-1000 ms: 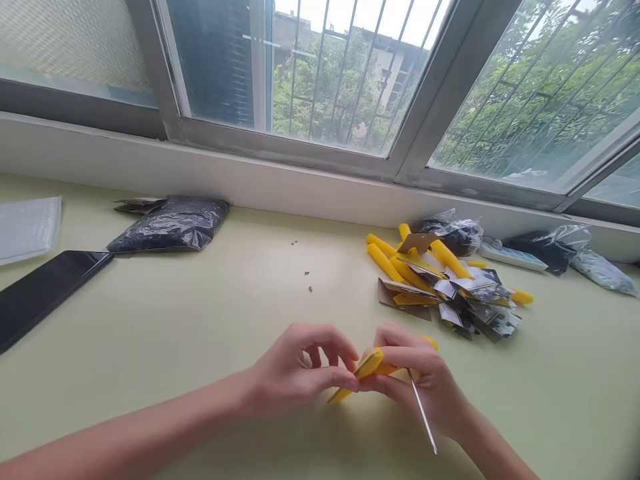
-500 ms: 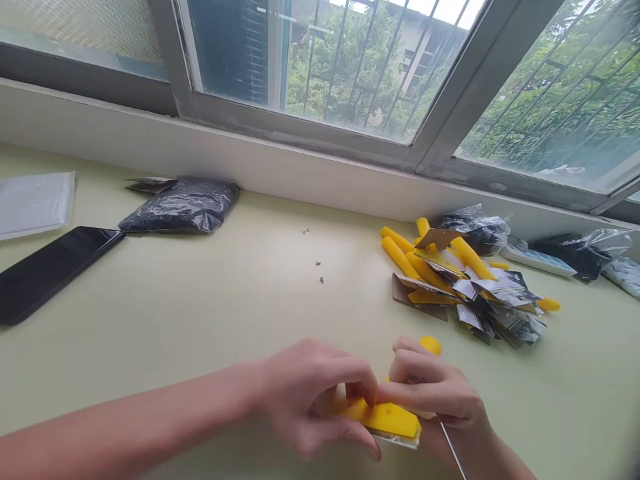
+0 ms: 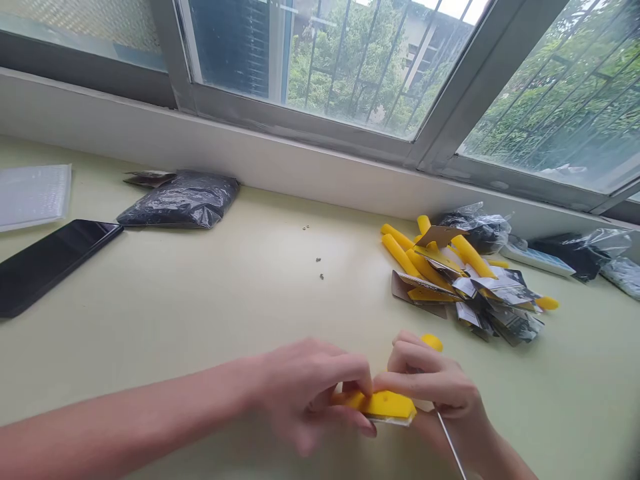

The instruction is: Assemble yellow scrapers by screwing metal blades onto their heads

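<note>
My left hand (image 3: 320, 390) pinches a yellow scraper (image 3: 387, 405) by its flat head, fingers on top and thumb below. The head has a small hole and a pale layer along its lower edge. Close against it, my right hand (image 3: 435, 383) is closed, its fingertips touching the head. A thin metal rod (image 3: 450, 439) comes out below the right palm; its other end is hidden in the hand. Beyond the right fingers shows a round yellow end (image 3: 432, 343), which seems to be the scraper's handle, though the join is covered.
Several yellow-handled scrapers (image 3: 430, 267) in cardboard and plastic packaging lie heaped to the right. Tiny metal screws (image 3: 320, 268) lie mid-table. A black phone (image 3: 55, 267) and a dark plastic-wrapped bag (image 3: 185, 200) are on the left. More bags (image 3: 475, 227) sit by the window ledge.
The scraper's head has shifted slightly up and left with my hands. Both hands keep their grip, and the view has tilted a little.
</note>
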`<state>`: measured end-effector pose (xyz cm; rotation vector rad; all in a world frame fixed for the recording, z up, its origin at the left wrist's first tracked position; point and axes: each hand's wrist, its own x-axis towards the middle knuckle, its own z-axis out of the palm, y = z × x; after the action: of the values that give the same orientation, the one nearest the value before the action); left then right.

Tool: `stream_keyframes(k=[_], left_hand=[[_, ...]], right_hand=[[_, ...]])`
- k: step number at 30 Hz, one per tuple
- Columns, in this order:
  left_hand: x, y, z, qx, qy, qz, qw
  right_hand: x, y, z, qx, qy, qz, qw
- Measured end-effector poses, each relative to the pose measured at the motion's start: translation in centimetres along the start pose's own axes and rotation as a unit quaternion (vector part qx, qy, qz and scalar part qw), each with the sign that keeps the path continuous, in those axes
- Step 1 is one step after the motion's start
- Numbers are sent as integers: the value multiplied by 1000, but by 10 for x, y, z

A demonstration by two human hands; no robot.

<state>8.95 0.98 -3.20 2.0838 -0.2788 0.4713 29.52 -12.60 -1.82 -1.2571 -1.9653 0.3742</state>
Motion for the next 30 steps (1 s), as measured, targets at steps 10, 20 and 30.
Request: stream_keyframes(k=[10,20,30], left_hand=[[9,10,-2,-174,41,-144,973],[13,2,-4,-274,100,-260,920],[-19,11,-21,46,84,-115,989]], right_hand=[[19,-17,2,2,-4,203,979],[22,-6,-2,33,90,324,941],[47,21,-10,59,182,286,939]])
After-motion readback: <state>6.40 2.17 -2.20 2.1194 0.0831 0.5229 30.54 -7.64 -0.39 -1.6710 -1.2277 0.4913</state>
